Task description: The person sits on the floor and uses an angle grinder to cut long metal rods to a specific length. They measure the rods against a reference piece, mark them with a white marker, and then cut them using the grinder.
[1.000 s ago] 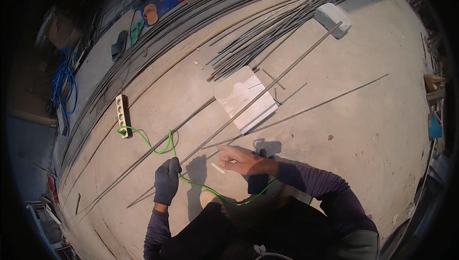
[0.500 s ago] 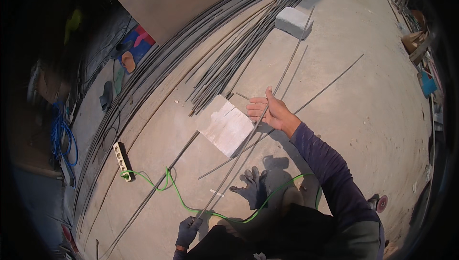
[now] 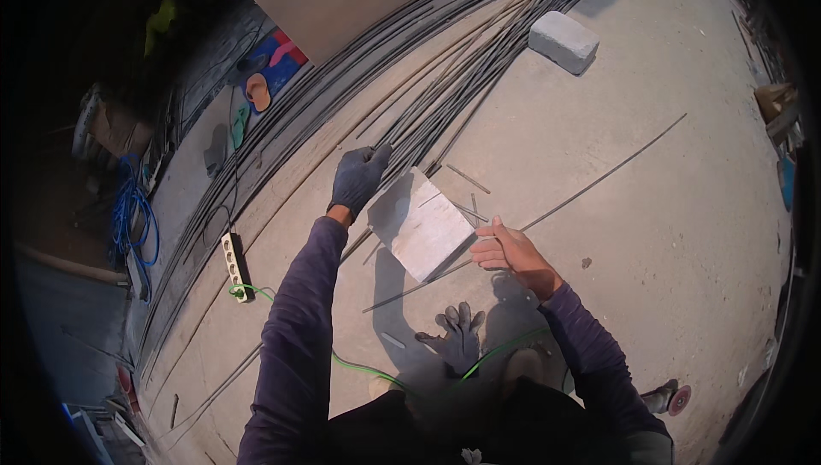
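My left hand [image 3: 359,177], in a dark glove, reaches to the near end of a bundle of thin metal rods [image 3: 462,80]. Its fingers are curled closed; whatever they grip is hidden. My bare right hand [image 3: 519,258] is open, fingers stretched out, beside the right corner of a pale block [image 3: 425,230]. A single long rod [image 3: 607,163] lies slantwise on the floor, passing by that block and my right hand. Short rod pieces [image 3: 468,178] lie just beyond the block. An empty dark glove [image 3: 458,337] rests palm-up on the floor in front of me.
Farther off stands a second pale block [image 3: 564,42]. A green cord [image 3: 363,368] runs across the floor from a white power strip [image 3: 233,267]. At right lies a tool with a pinkish disc [image 3: 680,400]. Long rods [image 3: 282,127] stretch along the left, near sandals [image 3: 257,91] and coiled blue cable [image 3: 132,217].
My left hand has gone from the lower left up to the rod bundle. The long rod between my hands has left the right hand and the far block. My right hand has moved slightly nearer.
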`<state>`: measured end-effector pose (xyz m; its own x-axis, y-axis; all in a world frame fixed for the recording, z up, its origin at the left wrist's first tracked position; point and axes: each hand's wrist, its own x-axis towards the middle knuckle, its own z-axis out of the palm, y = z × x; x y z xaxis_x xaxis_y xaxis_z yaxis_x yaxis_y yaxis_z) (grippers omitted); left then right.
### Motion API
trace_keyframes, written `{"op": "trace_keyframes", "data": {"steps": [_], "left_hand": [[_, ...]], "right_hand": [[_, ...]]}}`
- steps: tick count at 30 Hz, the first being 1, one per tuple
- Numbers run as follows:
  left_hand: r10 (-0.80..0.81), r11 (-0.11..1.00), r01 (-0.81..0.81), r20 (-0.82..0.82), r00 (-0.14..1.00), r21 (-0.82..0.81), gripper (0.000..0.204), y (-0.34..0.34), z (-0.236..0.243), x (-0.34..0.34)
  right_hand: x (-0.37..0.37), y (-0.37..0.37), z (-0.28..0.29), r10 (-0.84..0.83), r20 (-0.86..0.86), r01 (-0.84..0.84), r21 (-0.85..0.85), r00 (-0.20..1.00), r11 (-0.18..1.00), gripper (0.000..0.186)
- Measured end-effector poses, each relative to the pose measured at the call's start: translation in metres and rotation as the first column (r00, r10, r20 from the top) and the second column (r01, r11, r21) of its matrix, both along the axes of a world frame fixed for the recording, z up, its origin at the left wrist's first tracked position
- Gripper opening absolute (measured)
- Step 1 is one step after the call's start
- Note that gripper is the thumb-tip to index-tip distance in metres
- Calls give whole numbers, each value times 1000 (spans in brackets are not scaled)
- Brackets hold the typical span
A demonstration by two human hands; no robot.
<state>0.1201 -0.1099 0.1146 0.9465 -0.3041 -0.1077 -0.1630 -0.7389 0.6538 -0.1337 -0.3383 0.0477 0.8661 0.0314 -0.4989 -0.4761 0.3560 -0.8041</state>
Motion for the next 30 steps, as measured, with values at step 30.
{"op": "trace_keyframes", "data": {"steps": [30], "left_hand": [[247, 638, -275, 147, 958, 720, 23, 463, -160, -204]], "right_hand": [[-27, 116, -19, 349, -231, -396, -204, 908, 895, 54]]}}
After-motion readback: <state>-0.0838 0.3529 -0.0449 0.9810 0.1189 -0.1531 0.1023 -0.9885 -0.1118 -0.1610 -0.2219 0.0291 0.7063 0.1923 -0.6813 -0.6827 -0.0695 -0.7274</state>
